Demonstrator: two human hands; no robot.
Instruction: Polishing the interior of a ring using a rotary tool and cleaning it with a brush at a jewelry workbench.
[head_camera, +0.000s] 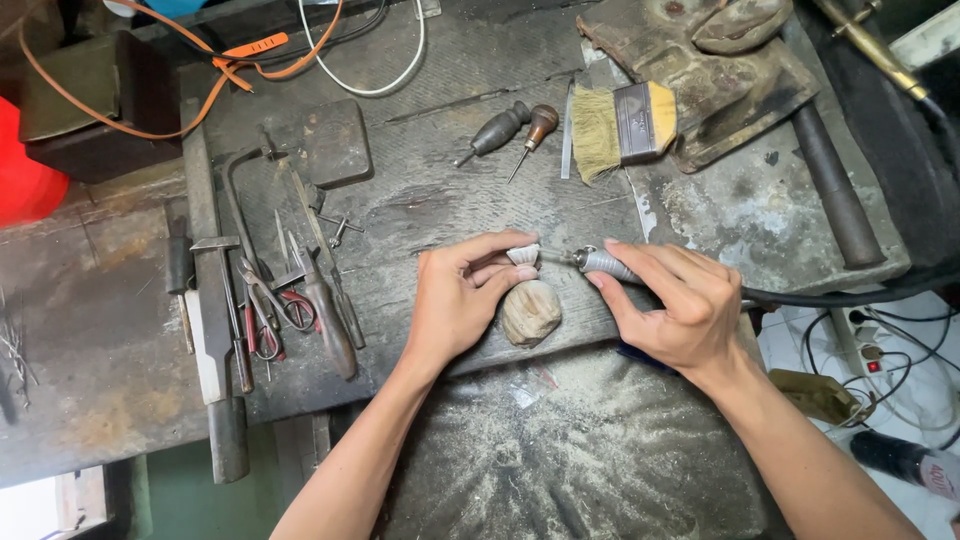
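My left hand (460, 298) pinches a small white ribbed shell-like piece (523, 254) between thumb and fingers, resting it on a rounded wooden peg (531, 313) at the bench's front edge. My right hand (672, 300) grips a slim metal rotary handpiece (605, 264) like a pen. Its fine bit points left and meets the white piece. A black cable (840, 297) runs from the handpiece off to the right.
Files, pliers, scissors and a saw frame (265, 290) lie at the left. Two wooden-handled gravers (510, 128) and a flat paintbrush (622, 125) sit behind. A dusty cloth (570, 450) hangs below the peg. Orange and white cords cross the back; a power strip (875, 350) is at right.
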